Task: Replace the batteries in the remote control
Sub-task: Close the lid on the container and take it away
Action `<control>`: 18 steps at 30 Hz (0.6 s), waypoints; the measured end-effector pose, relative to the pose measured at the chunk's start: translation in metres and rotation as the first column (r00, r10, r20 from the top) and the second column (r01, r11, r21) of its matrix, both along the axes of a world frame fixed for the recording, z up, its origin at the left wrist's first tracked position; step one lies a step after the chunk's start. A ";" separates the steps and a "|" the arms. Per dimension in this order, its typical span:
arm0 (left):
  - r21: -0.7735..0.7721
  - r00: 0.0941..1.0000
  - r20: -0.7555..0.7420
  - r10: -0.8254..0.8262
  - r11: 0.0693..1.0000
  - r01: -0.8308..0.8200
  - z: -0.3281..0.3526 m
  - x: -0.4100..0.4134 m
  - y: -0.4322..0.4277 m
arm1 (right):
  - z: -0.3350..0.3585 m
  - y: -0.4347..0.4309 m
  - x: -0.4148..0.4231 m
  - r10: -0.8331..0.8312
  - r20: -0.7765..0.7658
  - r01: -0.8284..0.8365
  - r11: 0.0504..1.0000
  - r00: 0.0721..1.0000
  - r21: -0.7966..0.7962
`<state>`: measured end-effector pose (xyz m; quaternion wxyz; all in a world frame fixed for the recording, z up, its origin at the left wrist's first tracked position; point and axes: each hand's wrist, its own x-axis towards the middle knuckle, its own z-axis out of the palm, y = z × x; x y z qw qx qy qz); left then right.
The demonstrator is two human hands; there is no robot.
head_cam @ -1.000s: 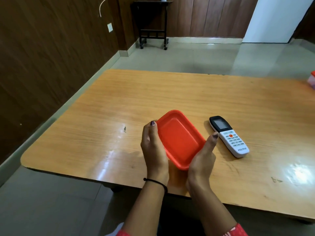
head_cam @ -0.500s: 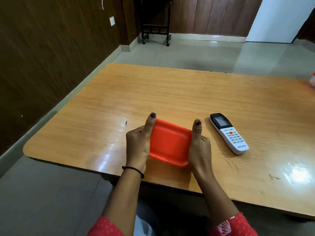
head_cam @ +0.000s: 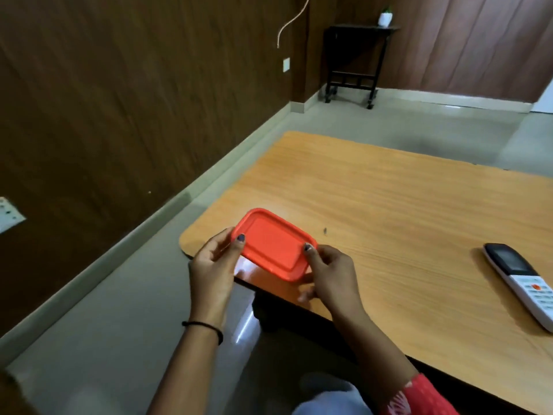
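Both hands hold a red rectangular plastic lid (head_cam: 273, 244) over the near left corner of the wooden table (head_cam: 389, 211). My left hand (head_cam: 214, 265) grips its left end with the thumb on top. On its right end my right hand (head_cam: 330, 275) pinches it, thumb on top too. The lid is tilted slightly and I cannot tell whether it touches the table. A white remote control (head_cam: 522, 284) with a black screen lies face up on the table at the far right, apart from both hands. No batteries are visible.
The table's left edge and rounded corner lie just under the lid, with grey floor (head_cam: 119, 295) beyond. A dark wood-panelled wall (head_cam: 119, 100) runs along the left. A small black side table (head_cam: 356, 61) with a white pot stands at the back.
The view has swung left, so the remote now sits at the right edge. The red lid has moved from the table's middle front to its left corner and lies flatter, held by both hands.
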<state>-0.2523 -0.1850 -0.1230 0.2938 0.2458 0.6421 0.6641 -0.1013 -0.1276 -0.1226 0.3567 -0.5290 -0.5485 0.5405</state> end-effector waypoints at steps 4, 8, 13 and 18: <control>-0.051 0.990 -0.089 0.113 0.992 -0.118 -0.002 -0.062 0.003 | -0.006 0.011 -0.069 0.079 -0.052 -0.084 0.991 0.996 -0.107; -0.131 0.981 -0.115 0.153 0.977 -0.168 -0.008 -0.099 0.013 | -0.006 0.021 -0.103 0.123 -0.072 -0.133 0.980 0.990 -0.151; -0.122 0.973 -0.114 0.201 0.969 -0.215 -0.017 -0.109 0.016 | -0.013 0.027 -0.115 0.080 -0.060 -0.087 0.988 0.995 -0.130; -0.123 0.967 -0.129 0.219 0.964 -0.234 -0.018 -0.109 0.019 | -0.016 0.028 -0.116 0.068 -0.087 -0.080 0.985 0.994 -0.151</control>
